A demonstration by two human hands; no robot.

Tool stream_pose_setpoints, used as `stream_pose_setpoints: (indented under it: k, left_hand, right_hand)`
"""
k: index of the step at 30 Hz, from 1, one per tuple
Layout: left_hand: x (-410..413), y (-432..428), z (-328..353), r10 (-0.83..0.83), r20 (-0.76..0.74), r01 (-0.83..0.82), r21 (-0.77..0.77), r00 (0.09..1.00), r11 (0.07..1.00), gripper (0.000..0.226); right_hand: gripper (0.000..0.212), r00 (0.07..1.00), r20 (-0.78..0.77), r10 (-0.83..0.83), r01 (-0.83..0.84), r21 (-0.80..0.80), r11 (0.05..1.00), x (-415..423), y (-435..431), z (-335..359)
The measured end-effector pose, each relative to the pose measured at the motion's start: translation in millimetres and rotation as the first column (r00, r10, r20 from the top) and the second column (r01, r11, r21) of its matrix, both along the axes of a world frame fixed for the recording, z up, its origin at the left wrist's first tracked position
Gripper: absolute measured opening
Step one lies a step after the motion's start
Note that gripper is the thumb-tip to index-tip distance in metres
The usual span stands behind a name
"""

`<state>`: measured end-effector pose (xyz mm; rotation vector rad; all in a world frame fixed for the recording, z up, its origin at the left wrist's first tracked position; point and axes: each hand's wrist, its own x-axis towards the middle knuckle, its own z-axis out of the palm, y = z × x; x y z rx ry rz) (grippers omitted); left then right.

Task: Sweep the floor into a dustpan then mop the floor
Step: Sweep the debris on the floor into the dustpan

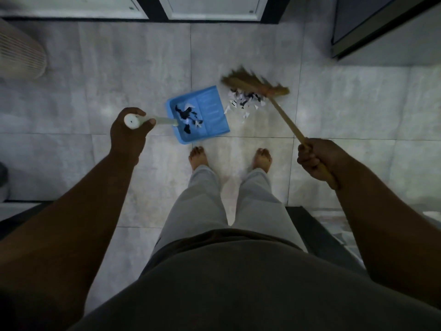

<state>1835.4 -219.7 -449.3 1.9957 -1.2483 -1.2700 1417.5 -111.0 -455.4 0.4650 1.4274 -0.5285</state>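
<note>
A blue dustpan (212,111) rests on the grey tiled floor (119,75) ahead of my feet, with black and white paper scraps inside. My left hand (130,134) grips the top of its white handle (164,120). A pile of paper scraps (245,102) lies on the floor just right of the pan's open lip. The broom head (255,84), brown and blurred, sits right behind that pile. My right hand (315,161) is closed around the wooden broom handle (290,124).
My bare feet (198,157) stand just behind the dustpan. A white ribbed appliance (21,53) stands at the far left. White cabinet doors (210,7) line the far wall, and a dark cabinet (372,25) stands at the upper right. A dark ledge (317,230) is at my right.
</note>
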Motion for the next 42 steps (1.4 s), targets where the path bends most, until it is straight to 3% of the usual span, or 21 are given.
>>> stream_pose_setpoints:
  k: [6, 17, 23, 28, 36, 42]
  left_hand:
    - [-11.2, -15.7, -9.3, -0.003, 0.016, 0.003, 0.007, 1.0, 1.0, 0.029]
    - [-18.7, -16.4, -15.5, -0.052, -0.002, 0.053, 0.005, 0.999, 0.999, 0.027]
    - [-14.7, -13.5, -15.9, -0.048, -0.003, 0.048, 0.089, 0.999, 0.995, 0.029]
    - [-8.5, -13.8, -16.2, -0.053, -0.021, 0.055, 0.107, 0.998, 0.993, 0.032]
    - [14.8, -20.3, -14.3, -0.162, -0.028, 0.164, 0.116, 0.986, 0.98, 0.03]
    - [33.1, -24.2, -10.8, -0.226, -0.009, 0.225, 0.111, 0.974, 0.968, 0.03]
  right_hand:
    - [0.036, 0.999, 0.022, 0.036, -0.035, -0.022, 0.999, -19.7, 13.6, 21.0]
    - [0.036, 0.981, -0.039, -0.189, 0.191, 0.036, 0.981, 2.0, 21.6, -2.7]
    - [0.032, 0.998, -0.024, 0.055, -0.054, 0.053, 0.997, 47.0, 46.3, 9.5]
    - [0.035, 0.991, -0.073, 0.11, -0.108, 0.024, 0.994, 35.6, 66.8, 36.6]
    - [0.033, 0.966, -0.105, -0.236, 0.237, -0.003, 0.971, 5.7, 98.1, 31.9]
    - [0.035, 0.813, 0.008, -0.582, 0.582, 0.024, 0.813, 54.5, 117.7, 4.9]
